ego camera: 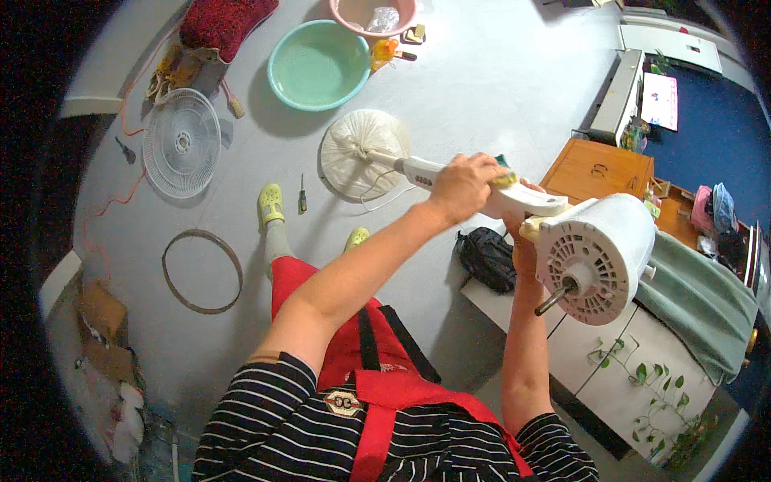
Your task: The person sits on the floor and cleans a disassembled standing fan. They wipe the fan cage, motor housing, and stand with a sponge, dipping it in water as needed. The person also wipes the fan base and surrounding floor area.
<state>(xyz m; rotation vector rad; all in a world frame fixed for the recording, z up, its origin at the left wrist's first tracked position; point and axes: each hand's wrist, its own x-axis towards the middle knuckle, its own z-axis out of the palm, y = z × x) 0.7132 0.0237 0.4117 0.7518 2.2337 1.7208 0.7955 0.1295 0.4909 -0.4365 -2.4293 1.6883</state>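
A white pedestal fan is tilted across my front, its base [364, 153] wrapped in a pale cloth or bag on the floor. In my left hand [461, 187] is a yellow-and-green sponge [505, 176], pressed on the upper part of the fan's white control column [518, 200]. My right hand [525, 241] grips the column from below, close to the motor housing [593, 259]. The bare metal motor shaft [554, 298] points down towards me, with no blade or grille on it. Part of my right hand is hidden behind the column.
On the floor lie a fan grille [182, 143], a ring band [202, 271], a screwdriver [302, 196] and a brush [234, 102]. Farther off are a green basin [319, 65] and a pink basin [346, 15]. A black bag [486, 259] lies beside white cabinets [650, 385].
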